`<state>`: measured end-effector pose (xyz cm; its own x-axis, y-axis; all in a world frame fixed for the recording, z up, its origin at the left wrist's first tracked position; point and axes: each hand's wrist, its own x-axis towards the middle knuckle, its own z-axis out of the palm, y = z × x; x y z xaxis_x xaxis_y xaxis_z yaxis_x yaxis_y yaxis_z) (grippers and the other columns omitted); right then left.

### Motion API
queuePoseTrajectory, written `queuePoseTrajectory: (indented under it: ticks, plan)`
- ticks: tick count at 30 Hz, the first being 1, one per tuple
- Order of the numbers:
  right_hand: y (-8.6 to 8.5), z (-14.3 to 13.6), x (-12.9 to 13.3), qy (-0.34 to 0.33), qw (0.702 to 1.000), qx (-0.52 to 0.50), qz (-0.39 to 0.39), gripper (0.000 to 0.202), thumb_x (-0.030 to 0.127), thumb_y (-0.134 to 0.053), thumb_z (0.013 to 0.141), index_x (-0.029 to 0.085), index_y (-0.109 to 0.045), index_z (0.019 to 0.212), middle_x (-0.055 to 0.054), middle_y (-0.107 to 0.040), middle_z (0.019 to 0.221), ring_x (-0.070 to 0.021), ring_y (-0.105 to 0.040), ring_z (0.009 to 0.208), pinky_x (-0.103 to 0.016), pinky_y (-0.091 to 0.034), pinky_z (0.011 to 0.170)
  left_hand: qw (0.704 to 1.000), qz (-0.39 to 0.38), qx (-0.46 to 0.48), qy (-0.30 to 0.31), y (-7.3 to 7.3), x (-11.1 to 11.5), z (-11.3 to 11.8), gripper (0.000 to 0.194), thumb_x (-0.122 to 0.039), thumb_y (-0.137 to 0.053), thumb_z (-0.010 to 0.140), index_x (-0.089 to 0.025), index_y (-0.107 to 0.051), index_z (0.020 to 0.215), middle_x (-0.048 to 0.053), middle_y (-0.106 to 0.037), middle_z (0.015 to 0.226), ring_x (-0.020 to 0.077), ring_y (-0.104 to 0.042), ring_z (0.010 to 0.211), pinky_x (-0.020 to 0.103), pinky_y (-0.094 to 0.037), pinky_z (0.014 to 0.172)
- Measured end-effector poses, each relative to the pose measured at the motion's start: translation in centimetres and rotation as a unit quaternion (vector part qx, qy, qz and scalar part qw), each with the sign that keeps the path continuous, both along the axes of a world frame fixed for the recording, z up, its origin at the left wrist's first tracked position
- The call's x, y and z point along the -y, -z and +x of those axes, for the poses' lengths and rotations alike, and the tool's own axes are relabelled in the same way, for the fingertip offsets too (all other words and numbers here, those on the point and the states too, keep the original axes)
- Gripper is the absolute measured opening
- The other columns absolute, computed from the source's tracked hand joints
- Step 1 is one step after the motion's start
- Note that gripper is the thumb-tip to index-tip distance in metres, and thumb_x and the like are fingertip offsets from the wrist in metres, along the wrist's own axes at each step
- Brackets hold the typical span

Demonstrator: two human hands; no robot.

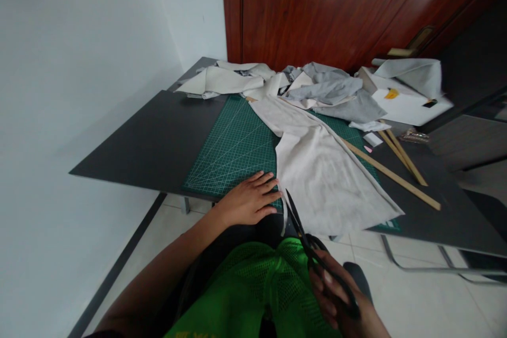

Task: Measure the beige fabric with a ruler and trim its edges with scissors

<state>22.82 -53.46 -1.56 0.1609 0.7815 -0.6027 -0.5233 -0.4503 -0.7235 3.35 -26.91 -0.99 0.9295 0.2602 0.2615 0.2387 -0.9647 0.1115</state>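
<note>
A pale grey piece of fabric (pixel 317 174) lies over a green cutting mat (pixel 237 142), its near edge hanging past the table's front. My left hand (pixel 251 199) rests flat on the mat with fingers spread, the fingertips beside the fabric's left edge. A narrow strip of cloth (pixel 284 216) hangs down there at the table edge. In my right hand (pixel 340 290) is a pair of black scissors (pixel 301 232), held by the handles in front of my body. Their blades point up and away, the tips at the fabric's lower left edge.
Heaped white and grey fabric (pixel 328 84) lies along the back of the dark table (pixel 138 142). A white box (pixel 407 100) stands at the back right. Wooden rulers (pixel 396 179) and a small white card (pixel 373 139) lie on the right side. A wall borders the left.
</note>
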Motion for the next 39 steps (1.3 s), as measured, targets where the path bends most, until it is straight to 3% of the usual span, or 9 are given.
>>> queuePoseTrajectory:
  ticks: [5, 12, 18, 24, 33, 36, 39]
  plan:
    - [-1.8, -0.6, -1.6, -0.001, 1.0, 0.029, 0.012, 0.067, 0.062, -0.088, 0.079, 0.026, -0.064, 0.13, 0.006, -0.055, 0.076, -0.0052, -0.041, 0.05, -0.017, -0.033, 0.04, 1.0, 0.011, 0.005, -0.004, 0.0, 0.1, 0.0, 0.047, -0.052, -0.056, 0.108, -0.024, -0.065, 0.145, 0.008, -0.059, 0.157, 0.0294, -0.046, 0.154, 0.049, -0.028, 0.132]
    - [-0.6, -0.3, -1.8, -0.049, 0.997, 0.051, 0.039, 0.059, 0.058, -0.078, 0.09, 0.024, -0.057, 0.133, 0.007, -0.053, 0.074, -0.006, -0.04, 0.048, -0.016, -0.033, 0.035, 1.0, 0.006, -0.001, -0.001, 0.1, 0.0, 0.0, 0.05, -0.053, -0.055, 0.108, -0.023, -0.063, 0.147, 0.009, -0.056, 0.16, 0.0302, -0.045, 0.154, 0.049, -0.028, 0.132]
    - [-0.6, -0.8, -1.7, -0.054, 0.996, 0.055, 0.036, 0.069, 0.062, -0.078, 0.089, 0.023, -0.054, 0.14, 0.009, -0.05, 0.067, -0.0079, -0.041, 0.046, -0.017, -0.036, 0.035, 1.0, 0.01, 0.001, 0.004, 0.0, 0.0, 0.0, 0.047, -0.052, -0.055, 0.108, -0.024, -0.065, 0.144, 0.009, -0.057, 0.158, 0.0303, -0.044, 0.154, 0.05, -0.029, 0.131]
    - [-1.4, -1.1, -1.3, -0.025, 0.998, 0.057, -0.003, 0.082, 0.07, -0.083, 0.079, 0.022, -0.056, 0.139, 0.006, -0.059, 0.072, -0.0077, -0.046, 0.044, -0.018, -0.034, 0.034, 1.0, 0.005, -0.009, 0.004, -0.1, 0.0, 0.0, 0.047, -0.054, -0.056, 0.107, -0.026, -0.066, 0.143, 0.008, -0.057, 0.158, 0.0308, -0.044, 0.154, 0.05, -0.028, 0.131]
    - [-2.5, -1.0, -1.1, -0.025, 0.998, 0.048, -0.012, 0.075, 0.066, -0.085, 0.08, 0.021, -0.061, 0.134, 0.006, -0.059, 0.067, -0.0082, -0.048, 0.044, -0.018, -0.035, 0.035, 1.0, -0.02, -0.007, 0.007, -0.4, 0.0, -0.1, 0.048, -0.053, -0.061, 0.104, -0.024, -0.066, 0.143, 0.009, -0.057, 0.158, 0.0332, -0.044, 0.154, 0.053, -0.028, 0.131]
    - [-2.3, -1.0, -1.1, -0.022, 0.999, 0.041, -0.012, 0.076, 0.067, -0.087, 0.077, 0.022, -0.061, 0.133, 0.006, -0.06, 0.072, -0.0073, -0.048, 0.044, -0.017, -0.036, 0.035, 1.0, -0.02, -0.01, 0.004, -0.5, 0.1, -0.1, 0.048, -0.053, -0.062, 0.103, -0.025, -0.066, 0.142, 0.009, -0.056, 0.158, 0.033, -0.044, 0.154, 0.052, -0.027, 0.132]
    - [-1.8, -0.9, -0.9, -0.036, 0.999, 0.028, 0.001, 0.073, 0.066, -0.083, 0.082, 0.022, -0.059, 0.135, 0.007, -0.058, 0.069, -0.0065, -0.043, 0.043, -0.016, -0.034, 0.034, 1.0, -0.017, -0.016, 0.003, -0.6, 0.1, -0.1, 0.048, -0.053, -0.061, 0.103, -0.025, -0.065, 0.142, 0.009, -0.056, 0.159, 0.0326, -0.043, 0.154, 0.052, -0.027, 0.132]
